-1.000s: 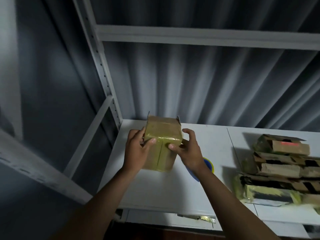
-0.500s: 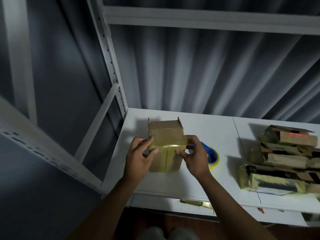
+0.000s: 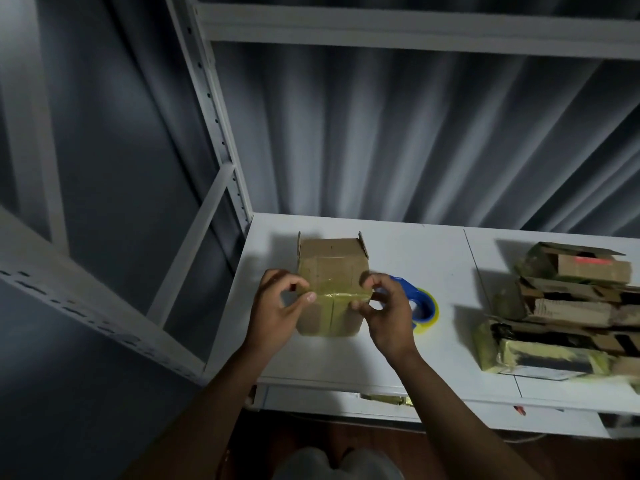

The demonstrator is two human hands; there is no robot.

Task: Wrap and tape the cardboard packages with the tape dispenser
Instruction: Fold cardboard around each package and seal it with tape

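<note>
A: Left hand (image 3: 273, 311)?
B: Pinching the tape band on the cardboard box (image 3: 330, 289), bench (image 3: 446, 358) centre; contents hidden.
A: Right hand (image 3: 386, 313)?
B: Pinching same band. Tape dispenser (image 3: 424, 308) at its 3 o'clock, taped packages (image 3: 568, 310) beyond.

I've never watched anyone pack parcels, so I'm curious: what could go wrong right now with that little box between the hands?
The cardboard box stands on the white shelf with two flaps up; taping over them could leave it badly closed. Both the left hand and the right hand work the yellowish tape band, which might wrinkle or stick to fingers. The tape dispenser lies right behind the right hand, where a careless move might knock it.
</note>
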